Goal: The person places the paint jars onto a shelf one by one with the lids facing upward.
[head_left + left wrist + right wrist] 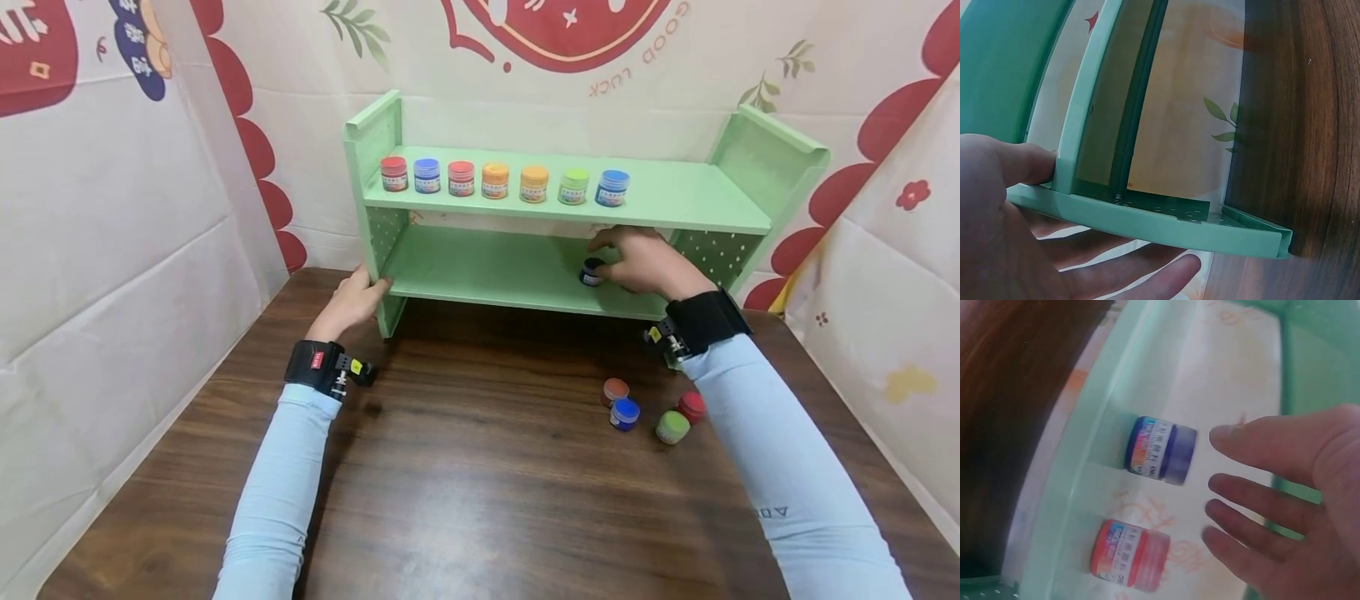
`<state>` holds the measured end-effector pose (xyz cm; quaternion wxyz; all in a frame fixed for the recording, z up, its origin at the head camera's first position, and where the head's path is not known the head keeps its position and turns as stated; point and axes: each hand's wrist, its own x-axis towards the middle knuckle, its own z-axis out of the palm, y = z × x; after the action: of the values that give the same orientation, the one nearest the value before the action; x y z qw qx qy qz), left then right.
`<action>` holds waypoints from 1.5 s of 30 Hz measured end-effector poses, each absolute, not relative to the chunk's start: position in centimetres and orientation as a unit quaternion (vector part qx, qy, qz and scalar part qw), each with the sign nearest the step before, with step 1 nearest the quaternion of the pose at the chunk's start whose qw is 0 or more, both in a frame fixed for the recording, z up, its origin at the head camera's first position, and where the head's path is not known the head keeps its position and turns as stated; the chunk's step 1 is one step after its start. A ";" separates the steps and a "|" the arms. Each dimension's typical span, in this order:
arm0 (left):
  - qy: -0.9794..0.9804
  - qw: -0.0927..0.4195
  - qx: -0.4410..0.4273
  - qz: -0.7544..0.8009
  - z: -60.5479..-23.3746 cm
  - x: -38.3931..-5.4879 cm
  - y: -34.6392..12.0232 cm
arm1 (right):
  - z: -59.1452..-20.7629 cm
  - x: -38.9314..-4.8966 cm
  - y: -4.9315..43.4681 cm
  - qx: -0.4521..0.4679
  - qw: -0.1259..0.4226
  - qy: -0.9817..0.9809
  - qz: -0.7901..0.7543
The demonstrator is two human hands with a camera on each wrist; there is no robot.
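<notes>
My left hand (352, 300) grips the left side of a light green two-tier shelf (480, 275). In the left wrist view its thumb presses inside by the lower board, while the fingers lie along the outer face of the side panel (1166, 225). On the lower tier stands a dark blue paint jar (592, 272), with my right hand (641, 260) close beside it. From the right wrist, that jar (1160, 450) shows apart from the relaxed fingers and thumb. A red paint jar (1129, 555) stands next to it, hidden in the head view.
Several paint jars line the upper tier, from a red one (393, 173) to a blue one (612, 188). On the brown table (465, 467) below my right arm are an orange-brown jar (615, 392), a blue jar (624, 414), a green jar (672, 427) and a red jar (692, 407).
</notes>
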<state>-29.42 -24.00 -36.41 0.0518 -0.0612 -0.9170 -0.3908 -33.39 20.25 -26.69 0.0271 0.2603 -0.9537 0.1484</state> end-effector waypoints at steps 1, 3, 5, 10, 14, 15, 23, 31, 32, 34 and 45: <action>-0.917 0.052 -0.060 -0.391 -36.5 -29.4 -24.1 | -26.8 -33.0 20.3 0.267 0.049 -0.952 0.142; -0.916 0.050 -0.056 -0.393 -36.6 -29.3 -24.2 | -27.2 -31.9 20.3 0.282 0.094 -0.946 0.125; -0.917 0.049 -0.051 -0.394 -36.8 -29.2 -24.3 | -27.7 -30.5 20.4 0.290 0.134 -0.939 0.125; -0.916 0.044 -0.049 -0.395 -36.8 -29.2 -24.5 | -29.7 -26.6 20.7 0.309 0.206 -0.914 0.161; -0.915 0.043 -0.052 -0.397 -36.7 -29.4 -24.5 | -31.3 -25.1 20.9 0.321 0.161 -0.918 0.168; -0.916 0.046 -0.052 -0.395 -36.7 -29.4 -24.5 | -31.7 -25.2 21.0 0.322 0.136 -0.922 0.166; -0.916 0.035 -0.053 -0.395 -36.8 -29.6 -23.7 | -35.4 -26.6 22.7 0.284 -0.061 -0.947 0.138; -0.919 0.044 -0.062 -0.387 -36.0 -29.7 -23.4 | -36.6 -26.4 23.7 0.227 -0.137 -0.954 0.143; -0.920 0.043 -0.060 -0.385 -36.0 -29.7 -23.4 | -36.6 -26.4 23.7 0.223 -0.144 -0.953 0.143; -0.920 0.039 -0.056 -0.387 -36.0 -29.5 -23.5 | -36.6 -26.5 23.6 0.220 -0.152 -0.953 0.141; -0.916 0.038 -0.054 -0.396 -36.1 -29.2 -23.6 | -37.2 -27.1 23.4 0.237 -0.119 -0.955 0.136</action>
<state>-29.18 -23.57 -36.14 0.0377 -0.0536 -0.9158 -0.3962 -27.06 23.36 -37.25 -0.1185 0.2375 -0.9545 0.1358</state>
